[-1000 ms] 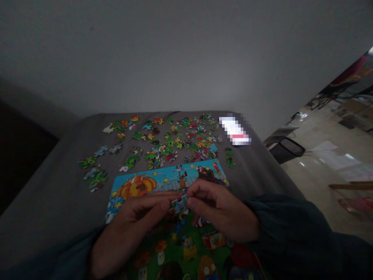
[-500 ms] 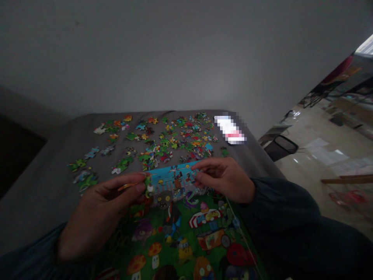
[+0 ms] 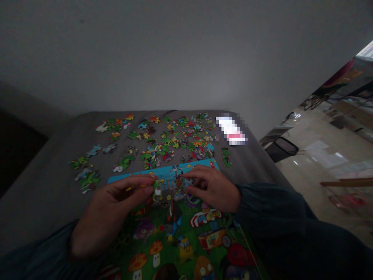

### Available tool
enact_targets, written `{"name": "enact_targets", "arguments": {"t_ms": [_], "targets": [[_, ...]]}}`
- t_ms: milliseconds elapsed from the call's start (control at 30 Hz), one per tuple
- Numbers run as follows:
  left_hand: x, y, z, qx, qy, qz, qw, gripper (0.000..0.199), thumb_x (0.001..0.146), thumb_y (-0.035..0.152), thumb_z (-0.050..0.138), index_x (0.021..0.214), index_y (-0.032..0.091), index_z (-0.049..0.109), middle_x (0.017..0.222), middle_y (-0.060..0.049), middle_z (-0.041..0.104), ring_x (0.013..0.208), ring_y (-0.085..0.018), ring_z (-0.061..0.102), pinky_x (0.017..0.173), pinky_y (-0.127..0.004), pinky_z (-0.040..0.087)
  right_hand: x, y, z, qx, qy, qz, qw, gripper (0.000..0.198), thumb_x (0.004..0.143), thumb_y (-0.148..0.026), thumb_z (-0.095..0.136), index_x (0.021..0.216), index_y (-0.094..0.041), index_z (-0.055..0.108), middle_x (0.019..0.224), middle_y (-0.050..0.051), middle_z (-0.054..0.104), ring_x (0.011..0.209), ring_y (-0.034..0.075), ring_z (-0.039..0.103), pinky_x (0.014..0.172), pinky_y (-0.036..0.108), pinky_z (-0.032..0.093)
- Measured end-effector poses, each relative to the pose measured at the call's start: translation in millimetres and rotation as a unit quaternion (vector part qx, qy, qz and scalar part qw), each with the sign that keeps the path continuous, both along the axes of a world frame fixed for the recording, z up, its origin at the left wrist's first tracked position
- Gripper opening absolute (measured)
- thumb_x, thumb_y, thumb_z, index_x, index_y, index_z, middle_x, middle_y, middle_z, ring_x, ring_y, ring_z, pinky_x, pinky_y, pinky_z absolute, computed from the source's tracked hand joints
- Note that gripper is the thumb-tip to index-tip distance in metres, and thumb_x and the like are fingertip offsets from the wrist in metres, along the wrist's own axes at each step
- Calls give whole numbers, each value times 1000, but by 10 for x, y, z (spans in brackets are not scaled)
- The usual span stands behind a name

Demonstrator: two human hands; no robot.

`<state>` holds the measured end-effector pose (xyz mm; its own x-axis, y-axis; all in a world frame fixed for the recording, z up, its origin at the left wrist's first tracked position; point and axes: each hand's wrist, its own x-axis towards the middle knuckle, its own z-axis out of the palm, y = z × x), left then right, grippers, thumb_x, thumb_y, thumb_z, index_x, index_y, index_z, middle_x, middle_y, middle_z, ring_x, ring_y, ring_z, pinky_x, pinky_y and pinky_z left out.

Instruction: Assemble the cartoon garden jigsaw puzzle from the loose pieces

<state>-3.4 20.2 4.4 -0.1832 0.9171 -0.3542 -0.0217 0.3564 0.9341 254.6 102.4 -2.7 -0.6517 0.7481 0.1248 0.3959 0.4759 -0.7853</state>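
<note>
Evidently, many puzzle pieces (image 3: 175, 145) lay loose mid-frame, unplaced, above the picture board (image 3: 171, 249) at lower centre; right hand (image 3: 217, 188) parted-fingered, left hand's (image 3: 112, 206) grip unclear.

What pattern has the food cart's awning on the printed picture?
Red and white stripes on the awning, seen in the head view.

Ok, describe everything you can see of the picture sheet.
The picture sheet, seemingly paper or card, lies flat on gray cloth, loose puzzle pieces beyond its far edge. Blue sky tops green ground with cartoon figures, orange-capped mushrooms and a striped-awning cart. Its near edge is out of frame. Your left hand and right hand partly cover it; contact is unclear.
</note>
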Motion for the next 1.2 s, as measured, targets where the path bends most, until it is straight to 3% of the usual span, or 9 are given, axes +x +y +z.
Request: {"name": "enact_targets", "arguments": {"t_ms": [133,333,567,1200], "targets": [[16,2,23,17,5,-2,1000,34,67,53,90,88,28,81,105,0,81,82,-15,74,71,-17,60,48,-3,22,63,-32,8,997,33,88,-21,74,120,-18,71,102,6,67,68,11,62,68,28,54],[19,3,26,59,32,-9,998,28,68,53,89,81,29,81,101,1,81,84,-16,74,70,-15,59,96,2,44,168,-83,85,979,24,91,-21,71,116,-17,72,114,9,69,105,22,65,94,39,53],[26,7,17,76,49,-21,996,25,71,50,88,82,29,81,106,-1,81,96,-22,76,79,-21,62,71,17,-31,186,-101,51,976,16,93,-25,71,107,-18,74,107,8,71,100,22,64,89,38,52],[68,5,55,66,32,-24,997,20,74,49,86,83,31,82,104,1,81,90,-19,74,74,-19,60,44,19,-45,222,-107,33,969,15,95,-25,68,106,-17,74,105,9,70,100,24,63,88,40,51]]}}
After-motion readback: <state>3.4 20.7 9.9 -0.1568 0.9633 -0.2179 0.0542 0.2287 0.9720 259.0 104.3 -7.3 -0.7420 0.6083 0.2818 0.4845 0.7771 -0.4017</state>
